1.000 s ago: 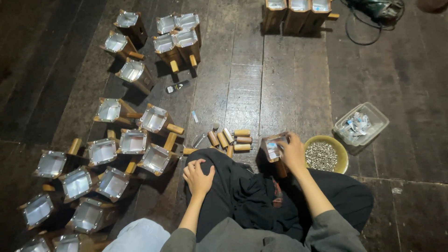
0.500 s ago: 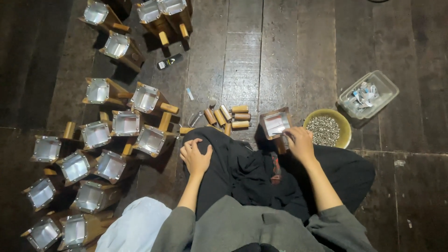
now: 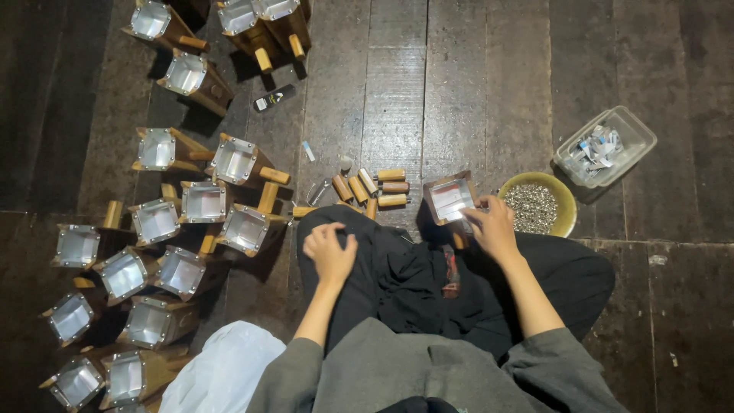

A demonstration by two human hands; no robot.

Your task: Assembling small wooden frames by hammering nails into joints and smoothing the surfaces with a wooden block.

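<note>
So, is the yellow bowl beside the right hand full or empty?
Partly full. The yellow bowl holds a heap of small silvery pieces, with bare rim around it. The right hand is beside it.

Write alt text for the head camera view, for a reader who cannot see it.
A seated person's right hand holds a small wooden box beside a yellow bowl of small metal bits; the left hand rests on their lap. Many similar boxes crowd the wooden floor.

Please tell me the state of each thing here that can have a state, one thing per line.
left hand: empty, fingers curled, resting on the lap
right hand: gripping the wooden box
wooden box: held tilted, metal-lined opening facing up
yellow bowl: holding small metal pieces
clear plastic container: lidless, holding small packets
wooden handles: lying loose on the floor
</note>
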